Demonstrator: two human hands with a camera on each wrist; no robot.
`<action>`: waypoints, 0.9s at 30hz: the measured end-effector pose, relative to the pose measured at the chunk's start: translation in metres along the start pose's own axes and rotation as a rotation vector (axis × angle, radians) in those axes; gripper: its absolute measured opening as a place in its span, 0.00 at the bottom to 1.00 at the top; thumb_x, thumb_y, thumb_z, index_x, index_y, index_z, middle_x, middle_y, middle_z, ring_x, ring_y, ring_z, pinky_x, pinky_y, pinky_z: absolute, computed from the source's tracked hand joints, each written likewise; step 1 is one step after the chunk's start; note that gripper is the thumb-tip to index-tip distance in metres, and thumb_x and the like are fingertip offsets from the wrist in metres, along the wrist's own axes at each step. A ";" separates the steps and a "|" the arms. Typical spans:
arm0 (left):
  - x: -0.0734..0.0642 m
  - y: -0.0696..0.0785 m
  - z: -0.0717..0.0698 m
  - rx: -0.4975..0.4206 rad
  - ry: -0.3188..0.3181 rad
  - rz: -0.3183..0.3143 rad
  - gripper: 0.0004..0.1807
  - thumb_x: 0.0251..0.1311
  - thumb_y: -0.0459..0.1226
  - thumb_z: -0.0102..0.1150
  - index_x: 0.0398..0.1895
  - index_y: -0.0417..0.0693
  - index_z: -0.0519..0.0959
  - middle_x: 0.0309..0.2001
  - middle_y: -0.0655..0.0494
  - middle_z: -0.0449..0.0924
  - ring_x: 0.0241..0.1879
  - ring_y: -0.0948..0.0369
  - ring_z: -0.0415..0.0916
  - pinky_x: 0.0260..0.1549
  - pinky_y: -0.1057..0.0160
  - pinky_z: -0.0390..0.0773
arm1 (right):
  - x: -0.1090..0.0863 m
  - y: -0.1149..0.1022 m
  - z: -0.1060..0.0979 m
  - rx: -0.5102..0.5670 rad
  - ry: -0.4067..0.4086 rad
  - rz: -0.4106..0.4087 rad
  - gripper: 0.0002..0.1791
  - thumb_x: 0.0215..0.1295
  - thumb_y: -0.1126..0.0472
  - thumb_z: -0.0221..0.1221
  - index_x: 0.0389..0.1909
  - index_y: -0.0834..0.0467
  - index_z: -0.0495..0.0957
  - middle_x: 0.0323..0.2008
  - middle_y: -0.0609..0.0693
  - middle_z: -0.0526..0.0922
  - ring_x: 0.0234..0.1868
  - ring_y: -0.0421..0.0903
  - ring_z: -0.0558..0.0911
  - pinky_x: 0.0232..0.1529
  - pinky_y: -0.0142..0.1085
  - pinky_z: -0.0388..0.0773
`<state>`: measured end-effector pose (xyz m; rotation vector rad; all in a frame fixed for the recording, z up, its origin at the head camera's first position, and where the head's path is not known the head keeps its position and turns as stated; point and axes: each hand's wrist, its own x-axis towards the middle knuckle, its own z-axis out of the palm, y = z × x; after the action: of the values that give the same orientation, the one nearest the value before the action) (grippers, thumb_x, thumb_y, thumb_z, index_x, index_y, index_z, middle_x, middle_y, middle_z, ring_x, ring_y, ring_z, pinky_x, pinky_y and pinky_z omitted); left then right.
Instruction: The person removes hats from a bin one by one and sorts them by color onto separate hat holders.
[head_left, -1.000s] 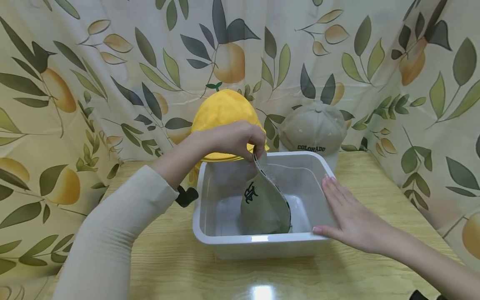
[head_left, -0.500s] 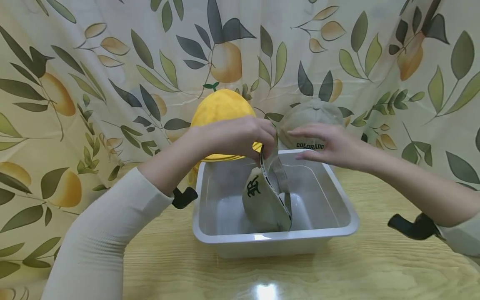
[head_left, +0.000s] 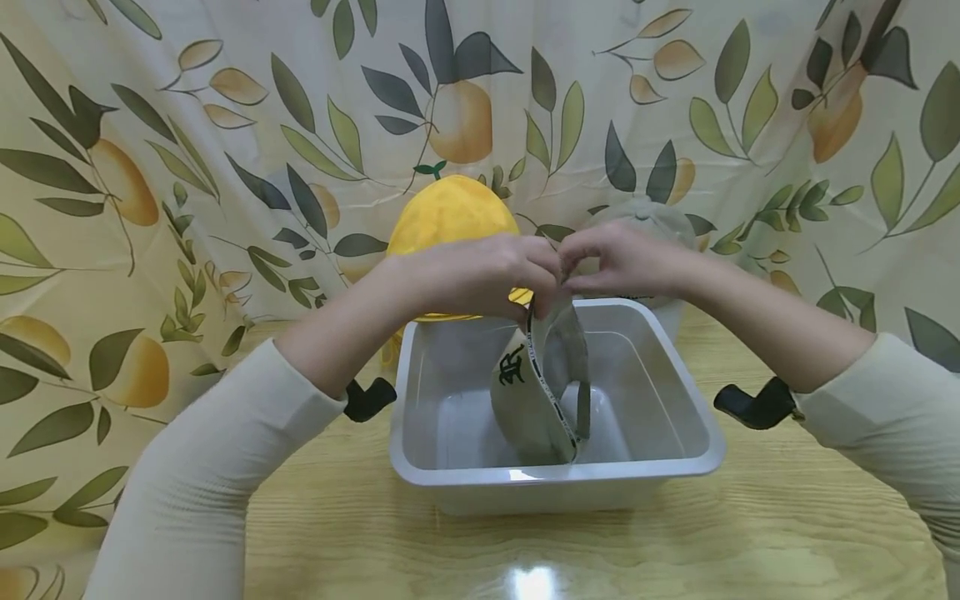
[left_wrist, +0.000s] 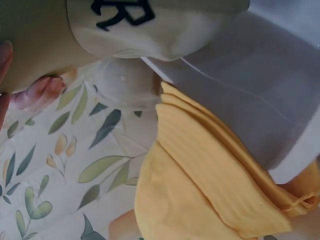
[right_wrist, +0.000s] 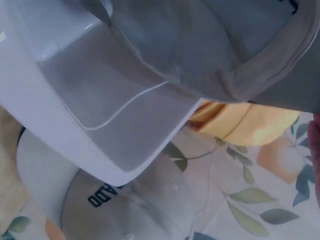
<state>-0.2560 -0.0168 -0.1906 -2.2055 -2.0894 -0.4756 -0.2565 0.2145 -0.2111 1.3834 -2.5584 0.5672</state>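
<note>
A light khaki baseball cap (head_left: 517, 417) with dark lettering stands on edge, its crown inside the white basin (head_left: 637, 470) and its hollow side facing right. My left hand (head_left: 487, 271) grips the cap at its upper end, above the basin's back part. Beside it, my right hand (head_left: 630, 258) pinches the same end with thumb and fingers. In the left wrist view, fingertips (left_wrist: 45, 90) show at the edge of the cap's brim (left_wrist: 35, 55). The right wrist view looks into the cap's lining (right_wrist: 190, 40), with a finger (right_wrist: 315, 150) at the brim edge.
A yellow hat (head_left: 450, 217) with a small green sprout on top stands behind the basin at the left. Behind it at the right is another pale cap (right_wrist: 135, 210), partly hidden by my right hand in the head view. A leaf-and-fruit patterned curtain (head_left: 300, 50) backs the wooden table (head_left: 375, 542).
My right hand has left the basin's right rim and moved up and left to the cap's upper end. The cap has turned a little, showing more of its inside; my left hand keeps its grip.
</note>
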 end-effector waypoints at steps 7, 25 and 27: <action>-0.011 0.003 0.006 0.054 0.124 -0.058 0.26 0.44 0.25 0.70 0.49 0.39 0.74 0.53 0.47 0.73 0.58 0.56 0.67 0.60 0.68 0.65 | -0.013 0.001 -0.008 0.030 0.163 -0.121 0.17 0.43 0.81 0.67 0.31 0.59 0.80 0.31 0.49 0.83 0.33 0.32 0.76 0.26 0.23 0.72; -0.033 0.037 -0.011 -0.102 0.116 -0.276 0.38 0.41 0.45 0.76 0.54 0.38 0.69 0.48 0.52 0.75 0.48 0.60 0.73 0.51 0.66 0.72 | -0.034 -0.029 -0.029 -0.140 0.431 -0.246 0.25 0.67 0.46 0.51 0.27 0.65 0.78 0.25 0.52 0.81 0.37 0.25 0.73 0.42 0.15 0.69; -0.035 0.041 -0.006 -0.086 0.143 -0.283 0.36 0.43 0.45 0.75 0.52 0.38 0.70 0.47 0.53 0.76 0.47 0.60 0.73 0.50 0.67 0.73 | -0.036 -0.033 -0.029 -0.165 0.495 -0.264 0.25 0.67 0.46 0.52 0.26 0.66 0.78 0.25 0.53 0.81 0.38 0.25 0.73 0.44 0.15 0.68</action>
<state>-0.2180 -0.0555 -0.1875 -1.8573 -2.3510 -0.7314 -0.2101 0.2377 -0.1882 1.2996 -1.9525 0.5537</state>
